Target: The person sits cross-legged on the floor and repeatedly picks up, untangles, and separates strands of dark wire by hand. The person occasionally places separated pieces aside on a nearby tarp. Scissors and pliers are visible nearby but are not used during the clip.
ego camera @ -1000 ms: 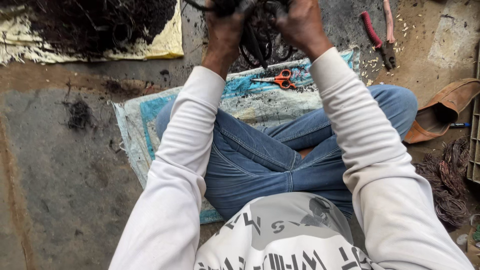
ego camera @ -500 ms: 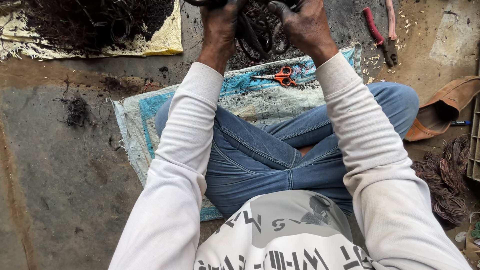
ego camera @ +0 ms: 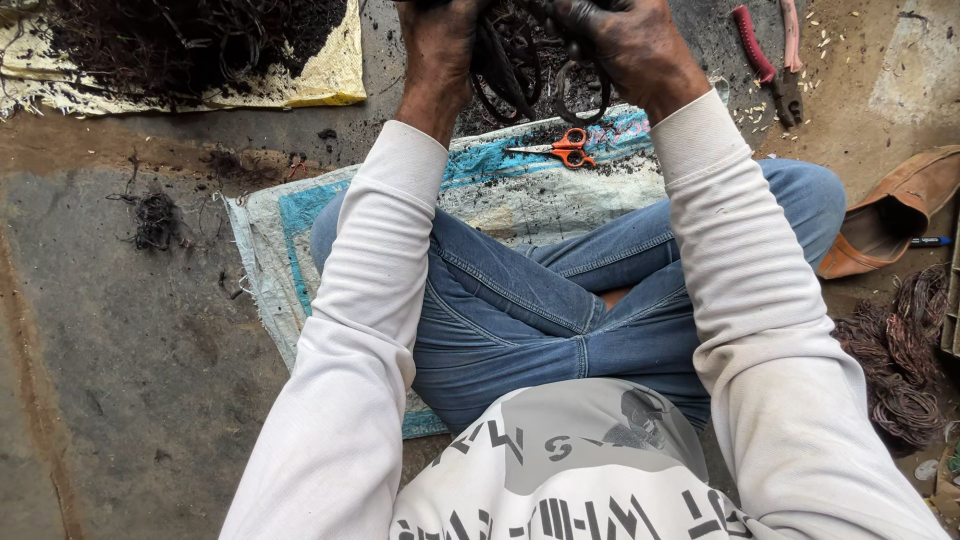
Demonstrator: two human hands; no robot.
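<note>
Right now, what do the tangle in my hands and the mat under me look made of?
Tangle of dark wire loops: likely soot-blackened metal wire, dull finish, stiff curls holding shape. Mat: seemingly woven plastic sacking, white and blue, matte, frayed edge, speckled with black debris.

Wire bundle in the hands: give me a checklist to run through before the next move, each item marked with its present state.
1. Left hand grips the wire bundle: ok.
2. Right hand grips the same bundle: ok.
3. Whole bundle in view: not ok, cut off by the top edge.
4. Scissors lie apart on the mat, below the hands: ok.
5. Pliers lie on the ground, off to the right: ok.
6. Loose strands snagging on fingers: cannot tell.
</note>
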